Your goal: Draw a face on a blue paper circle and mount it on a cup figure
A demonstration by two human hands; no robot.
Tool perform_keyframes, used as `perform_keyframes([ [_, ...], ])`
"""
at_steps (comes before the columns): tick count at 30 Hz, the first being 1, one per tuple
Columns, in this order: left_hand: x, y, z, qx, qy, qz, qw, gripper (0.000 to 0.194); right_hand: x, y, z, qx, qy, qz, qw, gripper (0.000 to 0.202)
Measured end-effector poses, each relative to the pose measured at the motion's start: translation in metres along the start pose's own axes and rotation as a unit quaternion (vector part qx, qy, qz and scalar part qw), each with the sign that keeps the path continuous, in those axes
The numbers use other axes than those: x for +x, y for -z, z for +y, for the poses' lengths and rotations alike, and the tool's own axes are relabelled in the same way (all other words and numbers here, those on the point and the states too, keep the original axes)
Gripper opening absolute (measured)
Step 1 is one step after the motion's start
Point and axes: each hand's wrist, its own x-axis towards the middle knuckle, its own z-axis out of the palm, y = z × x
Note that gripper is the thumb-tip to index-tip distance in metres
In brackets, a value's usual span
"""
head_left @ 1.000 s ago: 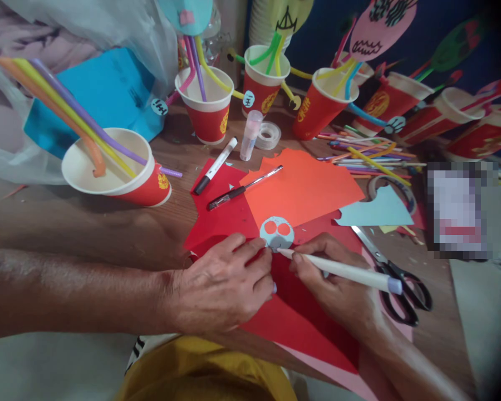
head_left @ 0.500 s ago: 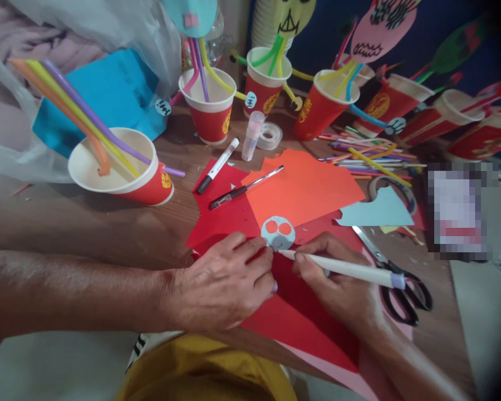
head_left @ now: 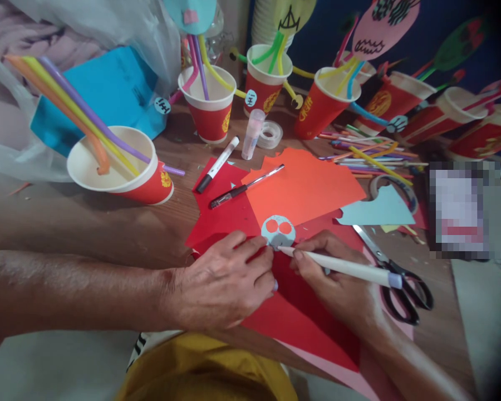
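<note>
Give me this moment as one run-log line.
left hand: at edge of paper disc | right hand: gripping white pen, tip at disc | scissors: lying beside right hand

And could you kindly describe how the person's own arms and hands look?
The left hand and right hand show no gloves or rings. Both forearms are bare as far as they show, with no sleeves, watch or bracelet visible. Mustard-yellow fabric at the lap may be clothing.
</note>
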Motion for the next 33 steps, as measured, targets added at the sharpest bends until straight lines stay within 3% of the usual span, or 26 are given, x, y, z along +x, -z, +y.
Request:
perform_keyframes([
  [8,-0.0009,-0.0021,0.0000,0.006,-0.005,-0.004,1.000,0.012,-0.0005,0.0004,0.0003,-0.010,-0.003,-0.021,1.000,0.012],
  [18,-0.0006,0.0001,-0.0001,-0.002,-0.001,-0.005,1.000,0.011,-0.0015,0.0010,0.0046,0.033,-0.033,-0.003,0.999,0.010],
  [27,-0.0004,-0.0007,-0.0001,-0.001,-0.003,0.000,1.000,0.011,0.0000,0.0012,0.0014,-0.011,0.021,0.003,1.000,0.012],
  [33,-0.0002,-0.0002,0.0003,0.002,0.000,0.001,1.000,0.011,-0.0007,0.0012,0.0014,-0.003,0.007,-0.015,1.000,0.012],
])
